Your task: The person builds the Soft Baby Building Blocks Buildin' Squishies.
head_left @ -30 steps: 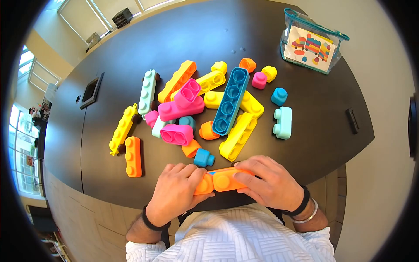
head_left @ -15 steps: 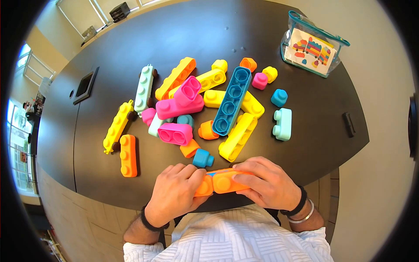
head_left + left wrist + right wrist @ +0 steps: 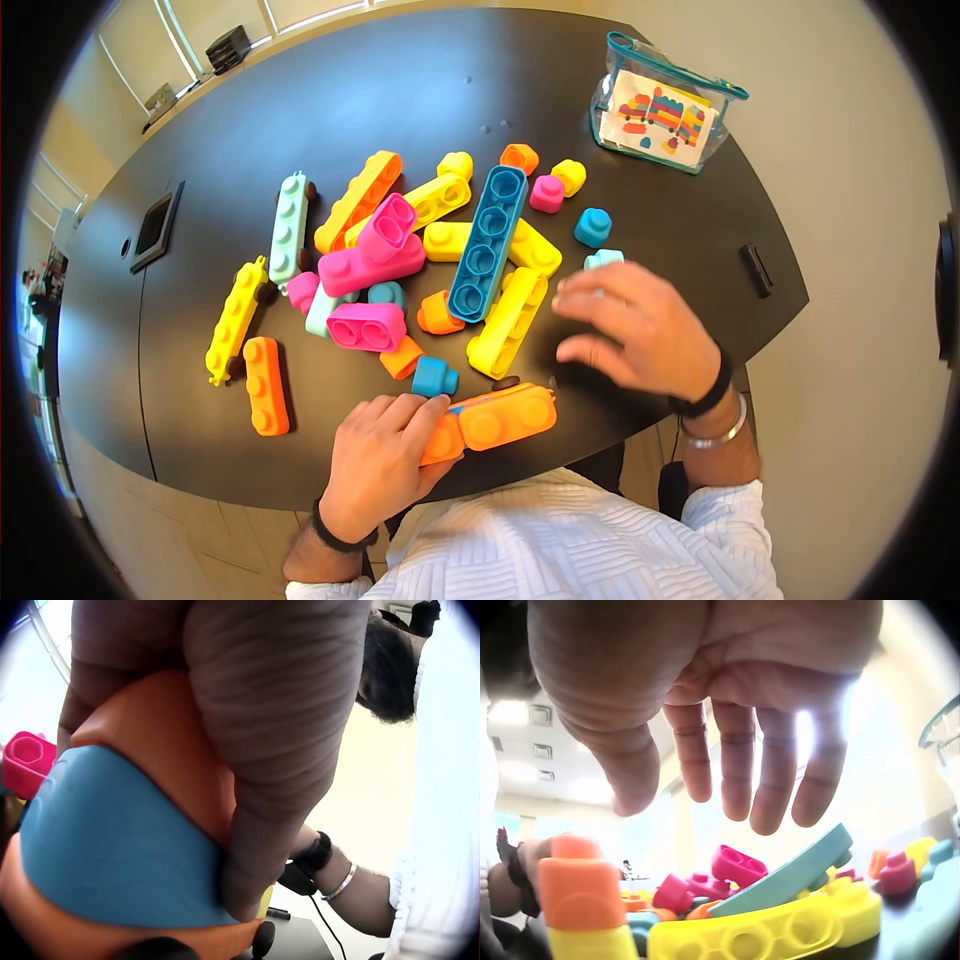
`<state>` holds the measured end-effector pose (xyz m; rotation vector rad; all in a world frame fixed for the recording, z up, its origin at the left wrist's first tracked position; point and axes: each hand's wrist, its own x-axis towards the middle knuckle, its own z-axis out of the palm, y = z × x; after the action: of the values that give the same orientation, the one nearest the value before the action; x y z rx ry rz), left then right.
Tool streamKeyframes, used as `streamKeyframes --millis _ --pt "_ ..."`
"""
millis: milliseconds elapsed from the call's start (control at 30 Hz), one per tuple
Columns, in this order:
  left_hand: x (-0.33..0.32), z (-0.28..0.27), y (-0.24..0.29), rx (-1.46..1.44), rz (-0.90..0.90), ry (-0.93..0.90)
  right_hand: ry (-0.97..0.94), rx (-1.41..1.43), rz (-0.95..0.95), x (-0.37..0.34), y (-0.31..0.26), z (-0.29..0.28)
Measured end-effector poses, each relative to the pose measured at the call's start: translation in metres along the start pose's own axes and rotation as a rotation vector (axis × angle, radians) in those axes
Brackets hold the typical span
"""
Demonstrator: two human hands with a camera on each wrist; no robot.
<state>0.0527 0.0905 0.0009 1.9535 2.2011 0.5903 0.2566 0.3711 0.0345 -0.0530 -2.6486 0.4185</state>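
In the head view my left hand (image 3: 385, 455) grips the left end of an assembly of orange blocks (image 3: 500, 418) at the table's near edge. The left wrist view shows a blue block (image 3: 120, 840) between an upper orange block (image 3: 172, 742) and an orange wheeled base, with the thumb against its side. My right hand (image 3: 645, 330) hovers right of the assembly, fingers spread, holding nothing, partly over a mint block (image 3: 604, 259). In the right wrist view its fingers hang above a yellow block (image 3: 780, 930), and the assembly's end shows orange (image 3: 583, 892) over yellow.
Loose blocks lie mid-table, among them a long blue one (image 3: 488, 240), a pink one (image 3: 370, 268) and a yellow one (image 3: 508, 325). Wheeled mint (image 3: 290, 228) and yellow (image 3: 236, 318) bases stand left. A clear bag (image 3: 660, 115) stands back right; a black object (image 3: 757, 270) lies right.
My right hand has let go of the orange assembly and moved right and up, its fingers opening. The left hand still grips the assembly. The head view has shifted, moving the table's things left.
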Motion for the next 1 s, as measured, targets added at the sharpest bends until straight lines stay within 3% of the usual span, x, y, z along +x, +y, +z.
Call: streamKeyframes --millis 233,533,667,833,867,933,1000 --pt "-0.005 0.002 -0.005 -0.029 0.009 0.047 -0.08 -0.201 0.116 0.034 0.088 -0.012" --pt "-0.007 0.0 -0.009 -0.054 0.026 0.036 -0.215 -0.296 0.223 0.042 0.178 0.028" --pt "-0.007 -0.001 -0.009 -0.047 0.008 -0.001 -0.244 -0.237 0.205 0.045 0.188 0.033" --pt "-0.007 -0.001 -0.008 -0.048 0.013 -0.001 -0.225 -0.205 0.422 0.045 0.187 0.017" --pt "-0.007 -0.001 -0.009 -0.052 0.01 0.006 -0.217 -0.209 0.427 0.04 0.193 0.017" --pt "-0.006 -0.001 -0.008 -0.05 0.011 0.008 -0.162 -0.185 0.23 0.03 0.21 0.023" --pt "-0.007 -0.001 -0.007 -0.048 0.01 0.007 -0.182 -0.144 0.22 0.024 0.222 0.025"
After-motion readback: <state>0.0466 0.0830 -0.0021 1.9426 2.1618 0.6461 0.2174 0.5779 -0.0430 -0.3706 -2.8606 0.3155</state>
